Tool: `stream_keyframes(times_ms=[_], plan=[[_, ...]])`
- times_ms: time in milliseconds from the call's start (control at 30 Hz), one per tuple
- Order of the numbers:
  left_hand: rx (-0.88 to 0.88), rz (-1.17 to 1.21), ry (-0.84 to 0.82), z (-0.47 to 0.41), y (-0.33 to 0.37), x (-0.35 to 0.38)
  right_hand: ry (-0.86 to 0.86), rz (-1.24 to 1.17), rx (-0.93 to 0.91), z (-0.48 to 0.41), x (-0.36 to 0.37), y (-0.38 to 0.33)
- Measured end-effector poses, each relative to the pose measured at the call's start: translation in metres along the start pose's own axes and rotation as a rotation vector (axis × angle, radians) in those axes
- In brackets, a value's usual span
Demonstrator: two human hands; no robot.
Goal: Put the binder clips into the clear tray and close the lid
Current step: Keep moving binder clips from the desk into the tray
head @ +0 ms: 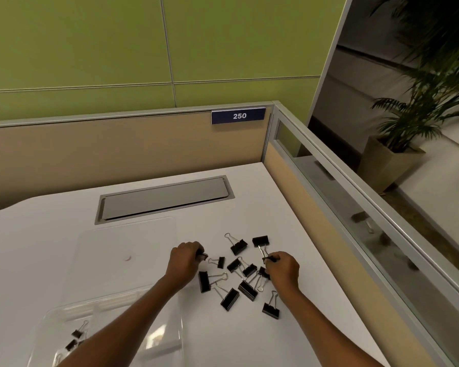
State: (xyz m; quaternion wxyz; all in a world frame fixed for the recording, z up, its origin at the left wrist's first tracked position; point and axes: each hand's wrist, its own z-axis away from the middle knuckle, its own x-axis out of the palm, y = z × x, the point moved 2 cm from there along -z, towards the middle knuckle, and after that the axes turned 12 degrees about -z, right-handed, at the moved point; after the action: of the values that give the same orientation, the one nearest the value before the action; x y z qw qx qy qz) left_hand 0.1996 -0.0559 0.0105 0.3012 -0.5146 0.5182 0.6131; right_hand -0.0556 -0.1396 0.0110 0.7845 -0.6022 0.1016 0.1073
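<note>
Several black binder clips (pixel 233 280) lie scattered on the white desk between my hands. My left hand (pixel 184 259) is closed around a small binder clip (pixel 202 256) at the pile's left edge. My right hand (pixel 282 267) pinches another clip (pixel 269 259) by its wire handle at the pile's right side. The clear tray (pixel 112 311) sits at the lower left under my left forearm, with a few clips (pixel 76 337) inside. Its clear lid (pixel 127 250) lies open and flat on the desk behind it.
A grey cable hatch (pixel 164 198) is set into the desk behind the lid. Beige partition walls (pixel 117 152) close the back and right sides, with a blue "250" sign (pixel 238 116). A potted plant (pixel 414 133) stands beyond the right partition.
</note>
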Motion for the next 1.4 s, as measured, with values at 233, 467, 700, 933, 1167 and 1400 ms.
stream_keyframes(times_ms=[233,467,700,933,1167,1400], plan=[[-0.214,0.258,0.033,0.033,-0.02,-0.039,-0.071,-0.19,0.024,0.043,0.04,-0.027],[-0.385,0.376,0.066,0.074,-0.062,-0.07,-0.244,-0.374,0.144,0.092,0.083,-0.041],[-0.451,0.356,0.054,0.116,-0.106,-0.089,-0.362,-0.312,0.154,0.138,0.123,-0.042],[-0.442,0.205,0.062,0.15,-0.14,-0.095,-0.424,-0.213,0.119,0.18,0.156,-0.043],[-0.402,-0.065,0.043,0.167,-0.147,-0.097,-0.438,-0.016,0.024,0.213,0.183,-0.037],[-0.333,-0.165,-0.031,0.175,-0.148,-0.082,-0.467,0.257,-0.153,0.235,0.206,-0.028]])
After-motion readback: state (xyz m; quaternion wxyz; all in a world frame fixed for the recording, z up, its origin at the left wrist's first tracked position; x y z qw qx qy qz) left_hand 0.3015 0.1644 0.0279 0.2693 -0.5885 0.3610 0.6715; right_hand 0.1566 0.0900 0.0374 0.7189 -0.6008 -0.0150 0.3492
